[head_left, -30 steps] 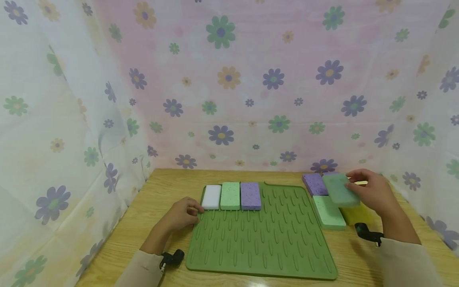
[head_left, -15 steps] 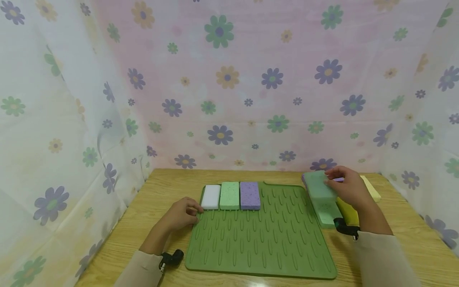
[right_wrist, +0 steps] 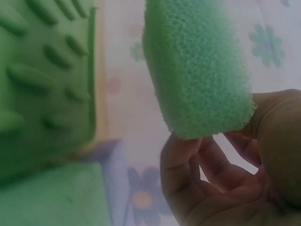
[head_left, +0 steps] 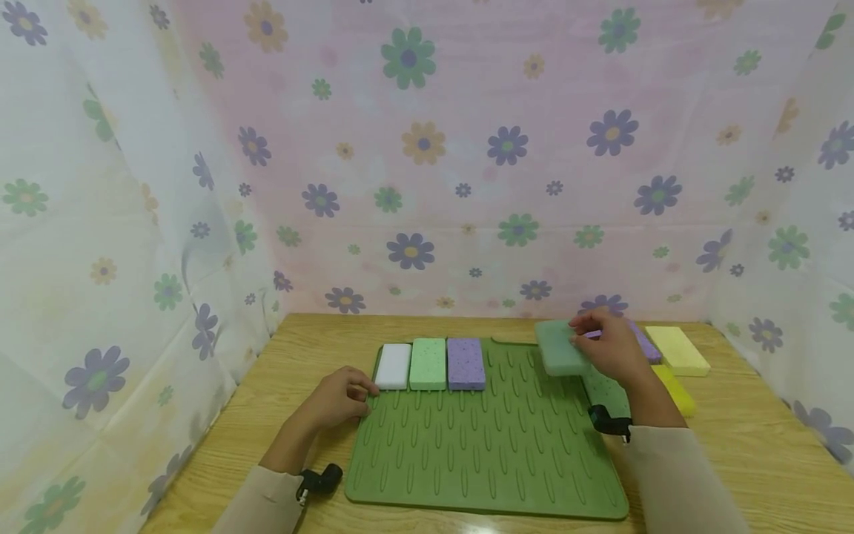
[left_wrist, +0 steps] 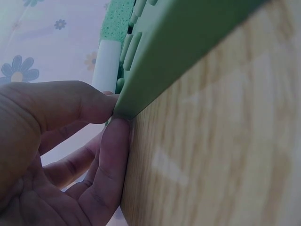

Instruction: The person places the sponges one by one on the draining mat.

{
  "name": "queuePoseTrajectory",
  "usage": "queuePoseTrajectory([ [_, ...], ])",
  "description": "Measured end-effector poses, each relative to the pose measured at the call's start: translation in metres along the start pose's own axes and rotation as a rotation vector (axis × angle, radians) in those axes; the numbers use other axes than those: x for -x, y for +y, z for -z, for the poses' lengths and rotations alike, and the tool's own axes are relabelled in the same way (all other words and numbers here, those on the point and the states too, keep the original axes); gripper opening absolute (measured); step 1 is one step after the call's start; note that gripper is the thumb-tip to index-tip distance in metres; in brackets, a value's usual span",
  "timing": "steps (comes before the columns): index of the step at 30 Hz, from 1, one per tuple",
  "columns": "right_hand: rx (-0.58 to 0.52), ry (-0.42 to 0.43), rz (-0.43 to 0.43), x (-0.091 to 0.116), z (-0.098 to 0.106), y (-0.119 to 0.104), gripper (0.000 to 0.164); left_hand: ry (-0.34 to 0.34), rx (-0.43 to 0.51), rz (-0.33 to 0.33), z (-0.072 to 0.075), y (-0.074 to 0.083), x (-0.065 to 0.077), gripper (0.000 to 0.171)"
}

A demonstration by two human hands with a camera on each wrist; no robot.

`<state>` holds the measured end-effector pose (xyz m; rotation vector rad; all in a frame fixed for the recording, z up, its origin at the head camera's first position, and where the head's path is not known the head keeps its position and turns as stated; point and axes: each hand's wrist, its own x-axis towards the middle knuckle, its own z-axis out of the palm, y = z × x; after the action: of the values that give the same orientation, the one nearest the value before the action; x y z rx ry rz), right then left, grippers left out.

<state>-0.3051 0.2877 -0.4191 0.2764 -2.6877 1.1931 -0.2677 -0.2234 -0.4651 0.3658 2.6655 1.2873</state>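
Your right hand (head_left: 612, 350) is clamping its fingers on the foam (head_left: 557, 348) above the mat (head_left: 480, 445), far-right corner; off-centre gripping is possibly inviting twist. Your left hand (head_left: 339, 399) is pinching the mat.

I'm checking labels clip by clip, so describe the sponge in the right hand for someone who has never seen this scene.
Start with the large ribbed green mat on the wooden table. At its far right corner in the head view, the right hand pinches a bluish-green sponge. It alone is held up, its bluish tint unlike the paler green sponge lying on the mat.
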Motion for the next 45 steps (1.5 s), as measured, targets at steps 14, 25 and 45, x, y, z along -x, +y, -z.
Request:
queuePoseTrajectory([
  [14,-0.017,0.043,-0.045,-0.008,-0.048,-0.012,0.016,0.014,-0.015,0.007,0.000,-0.003,-0.001,0.022],
  [25,-0.055,-0.062,-0.085,-0.004,-0.070,-0.021,0.010,0.005,0.002,0.007,-0.001,-0.002,-0.002,0.021],
  [45,-0.157,-0.089,-0.132,-0.007,-0.083,-0.018,0.012,0.018,-0.012,0.006,-0.001,-0.003,-0.001,0.022],
])
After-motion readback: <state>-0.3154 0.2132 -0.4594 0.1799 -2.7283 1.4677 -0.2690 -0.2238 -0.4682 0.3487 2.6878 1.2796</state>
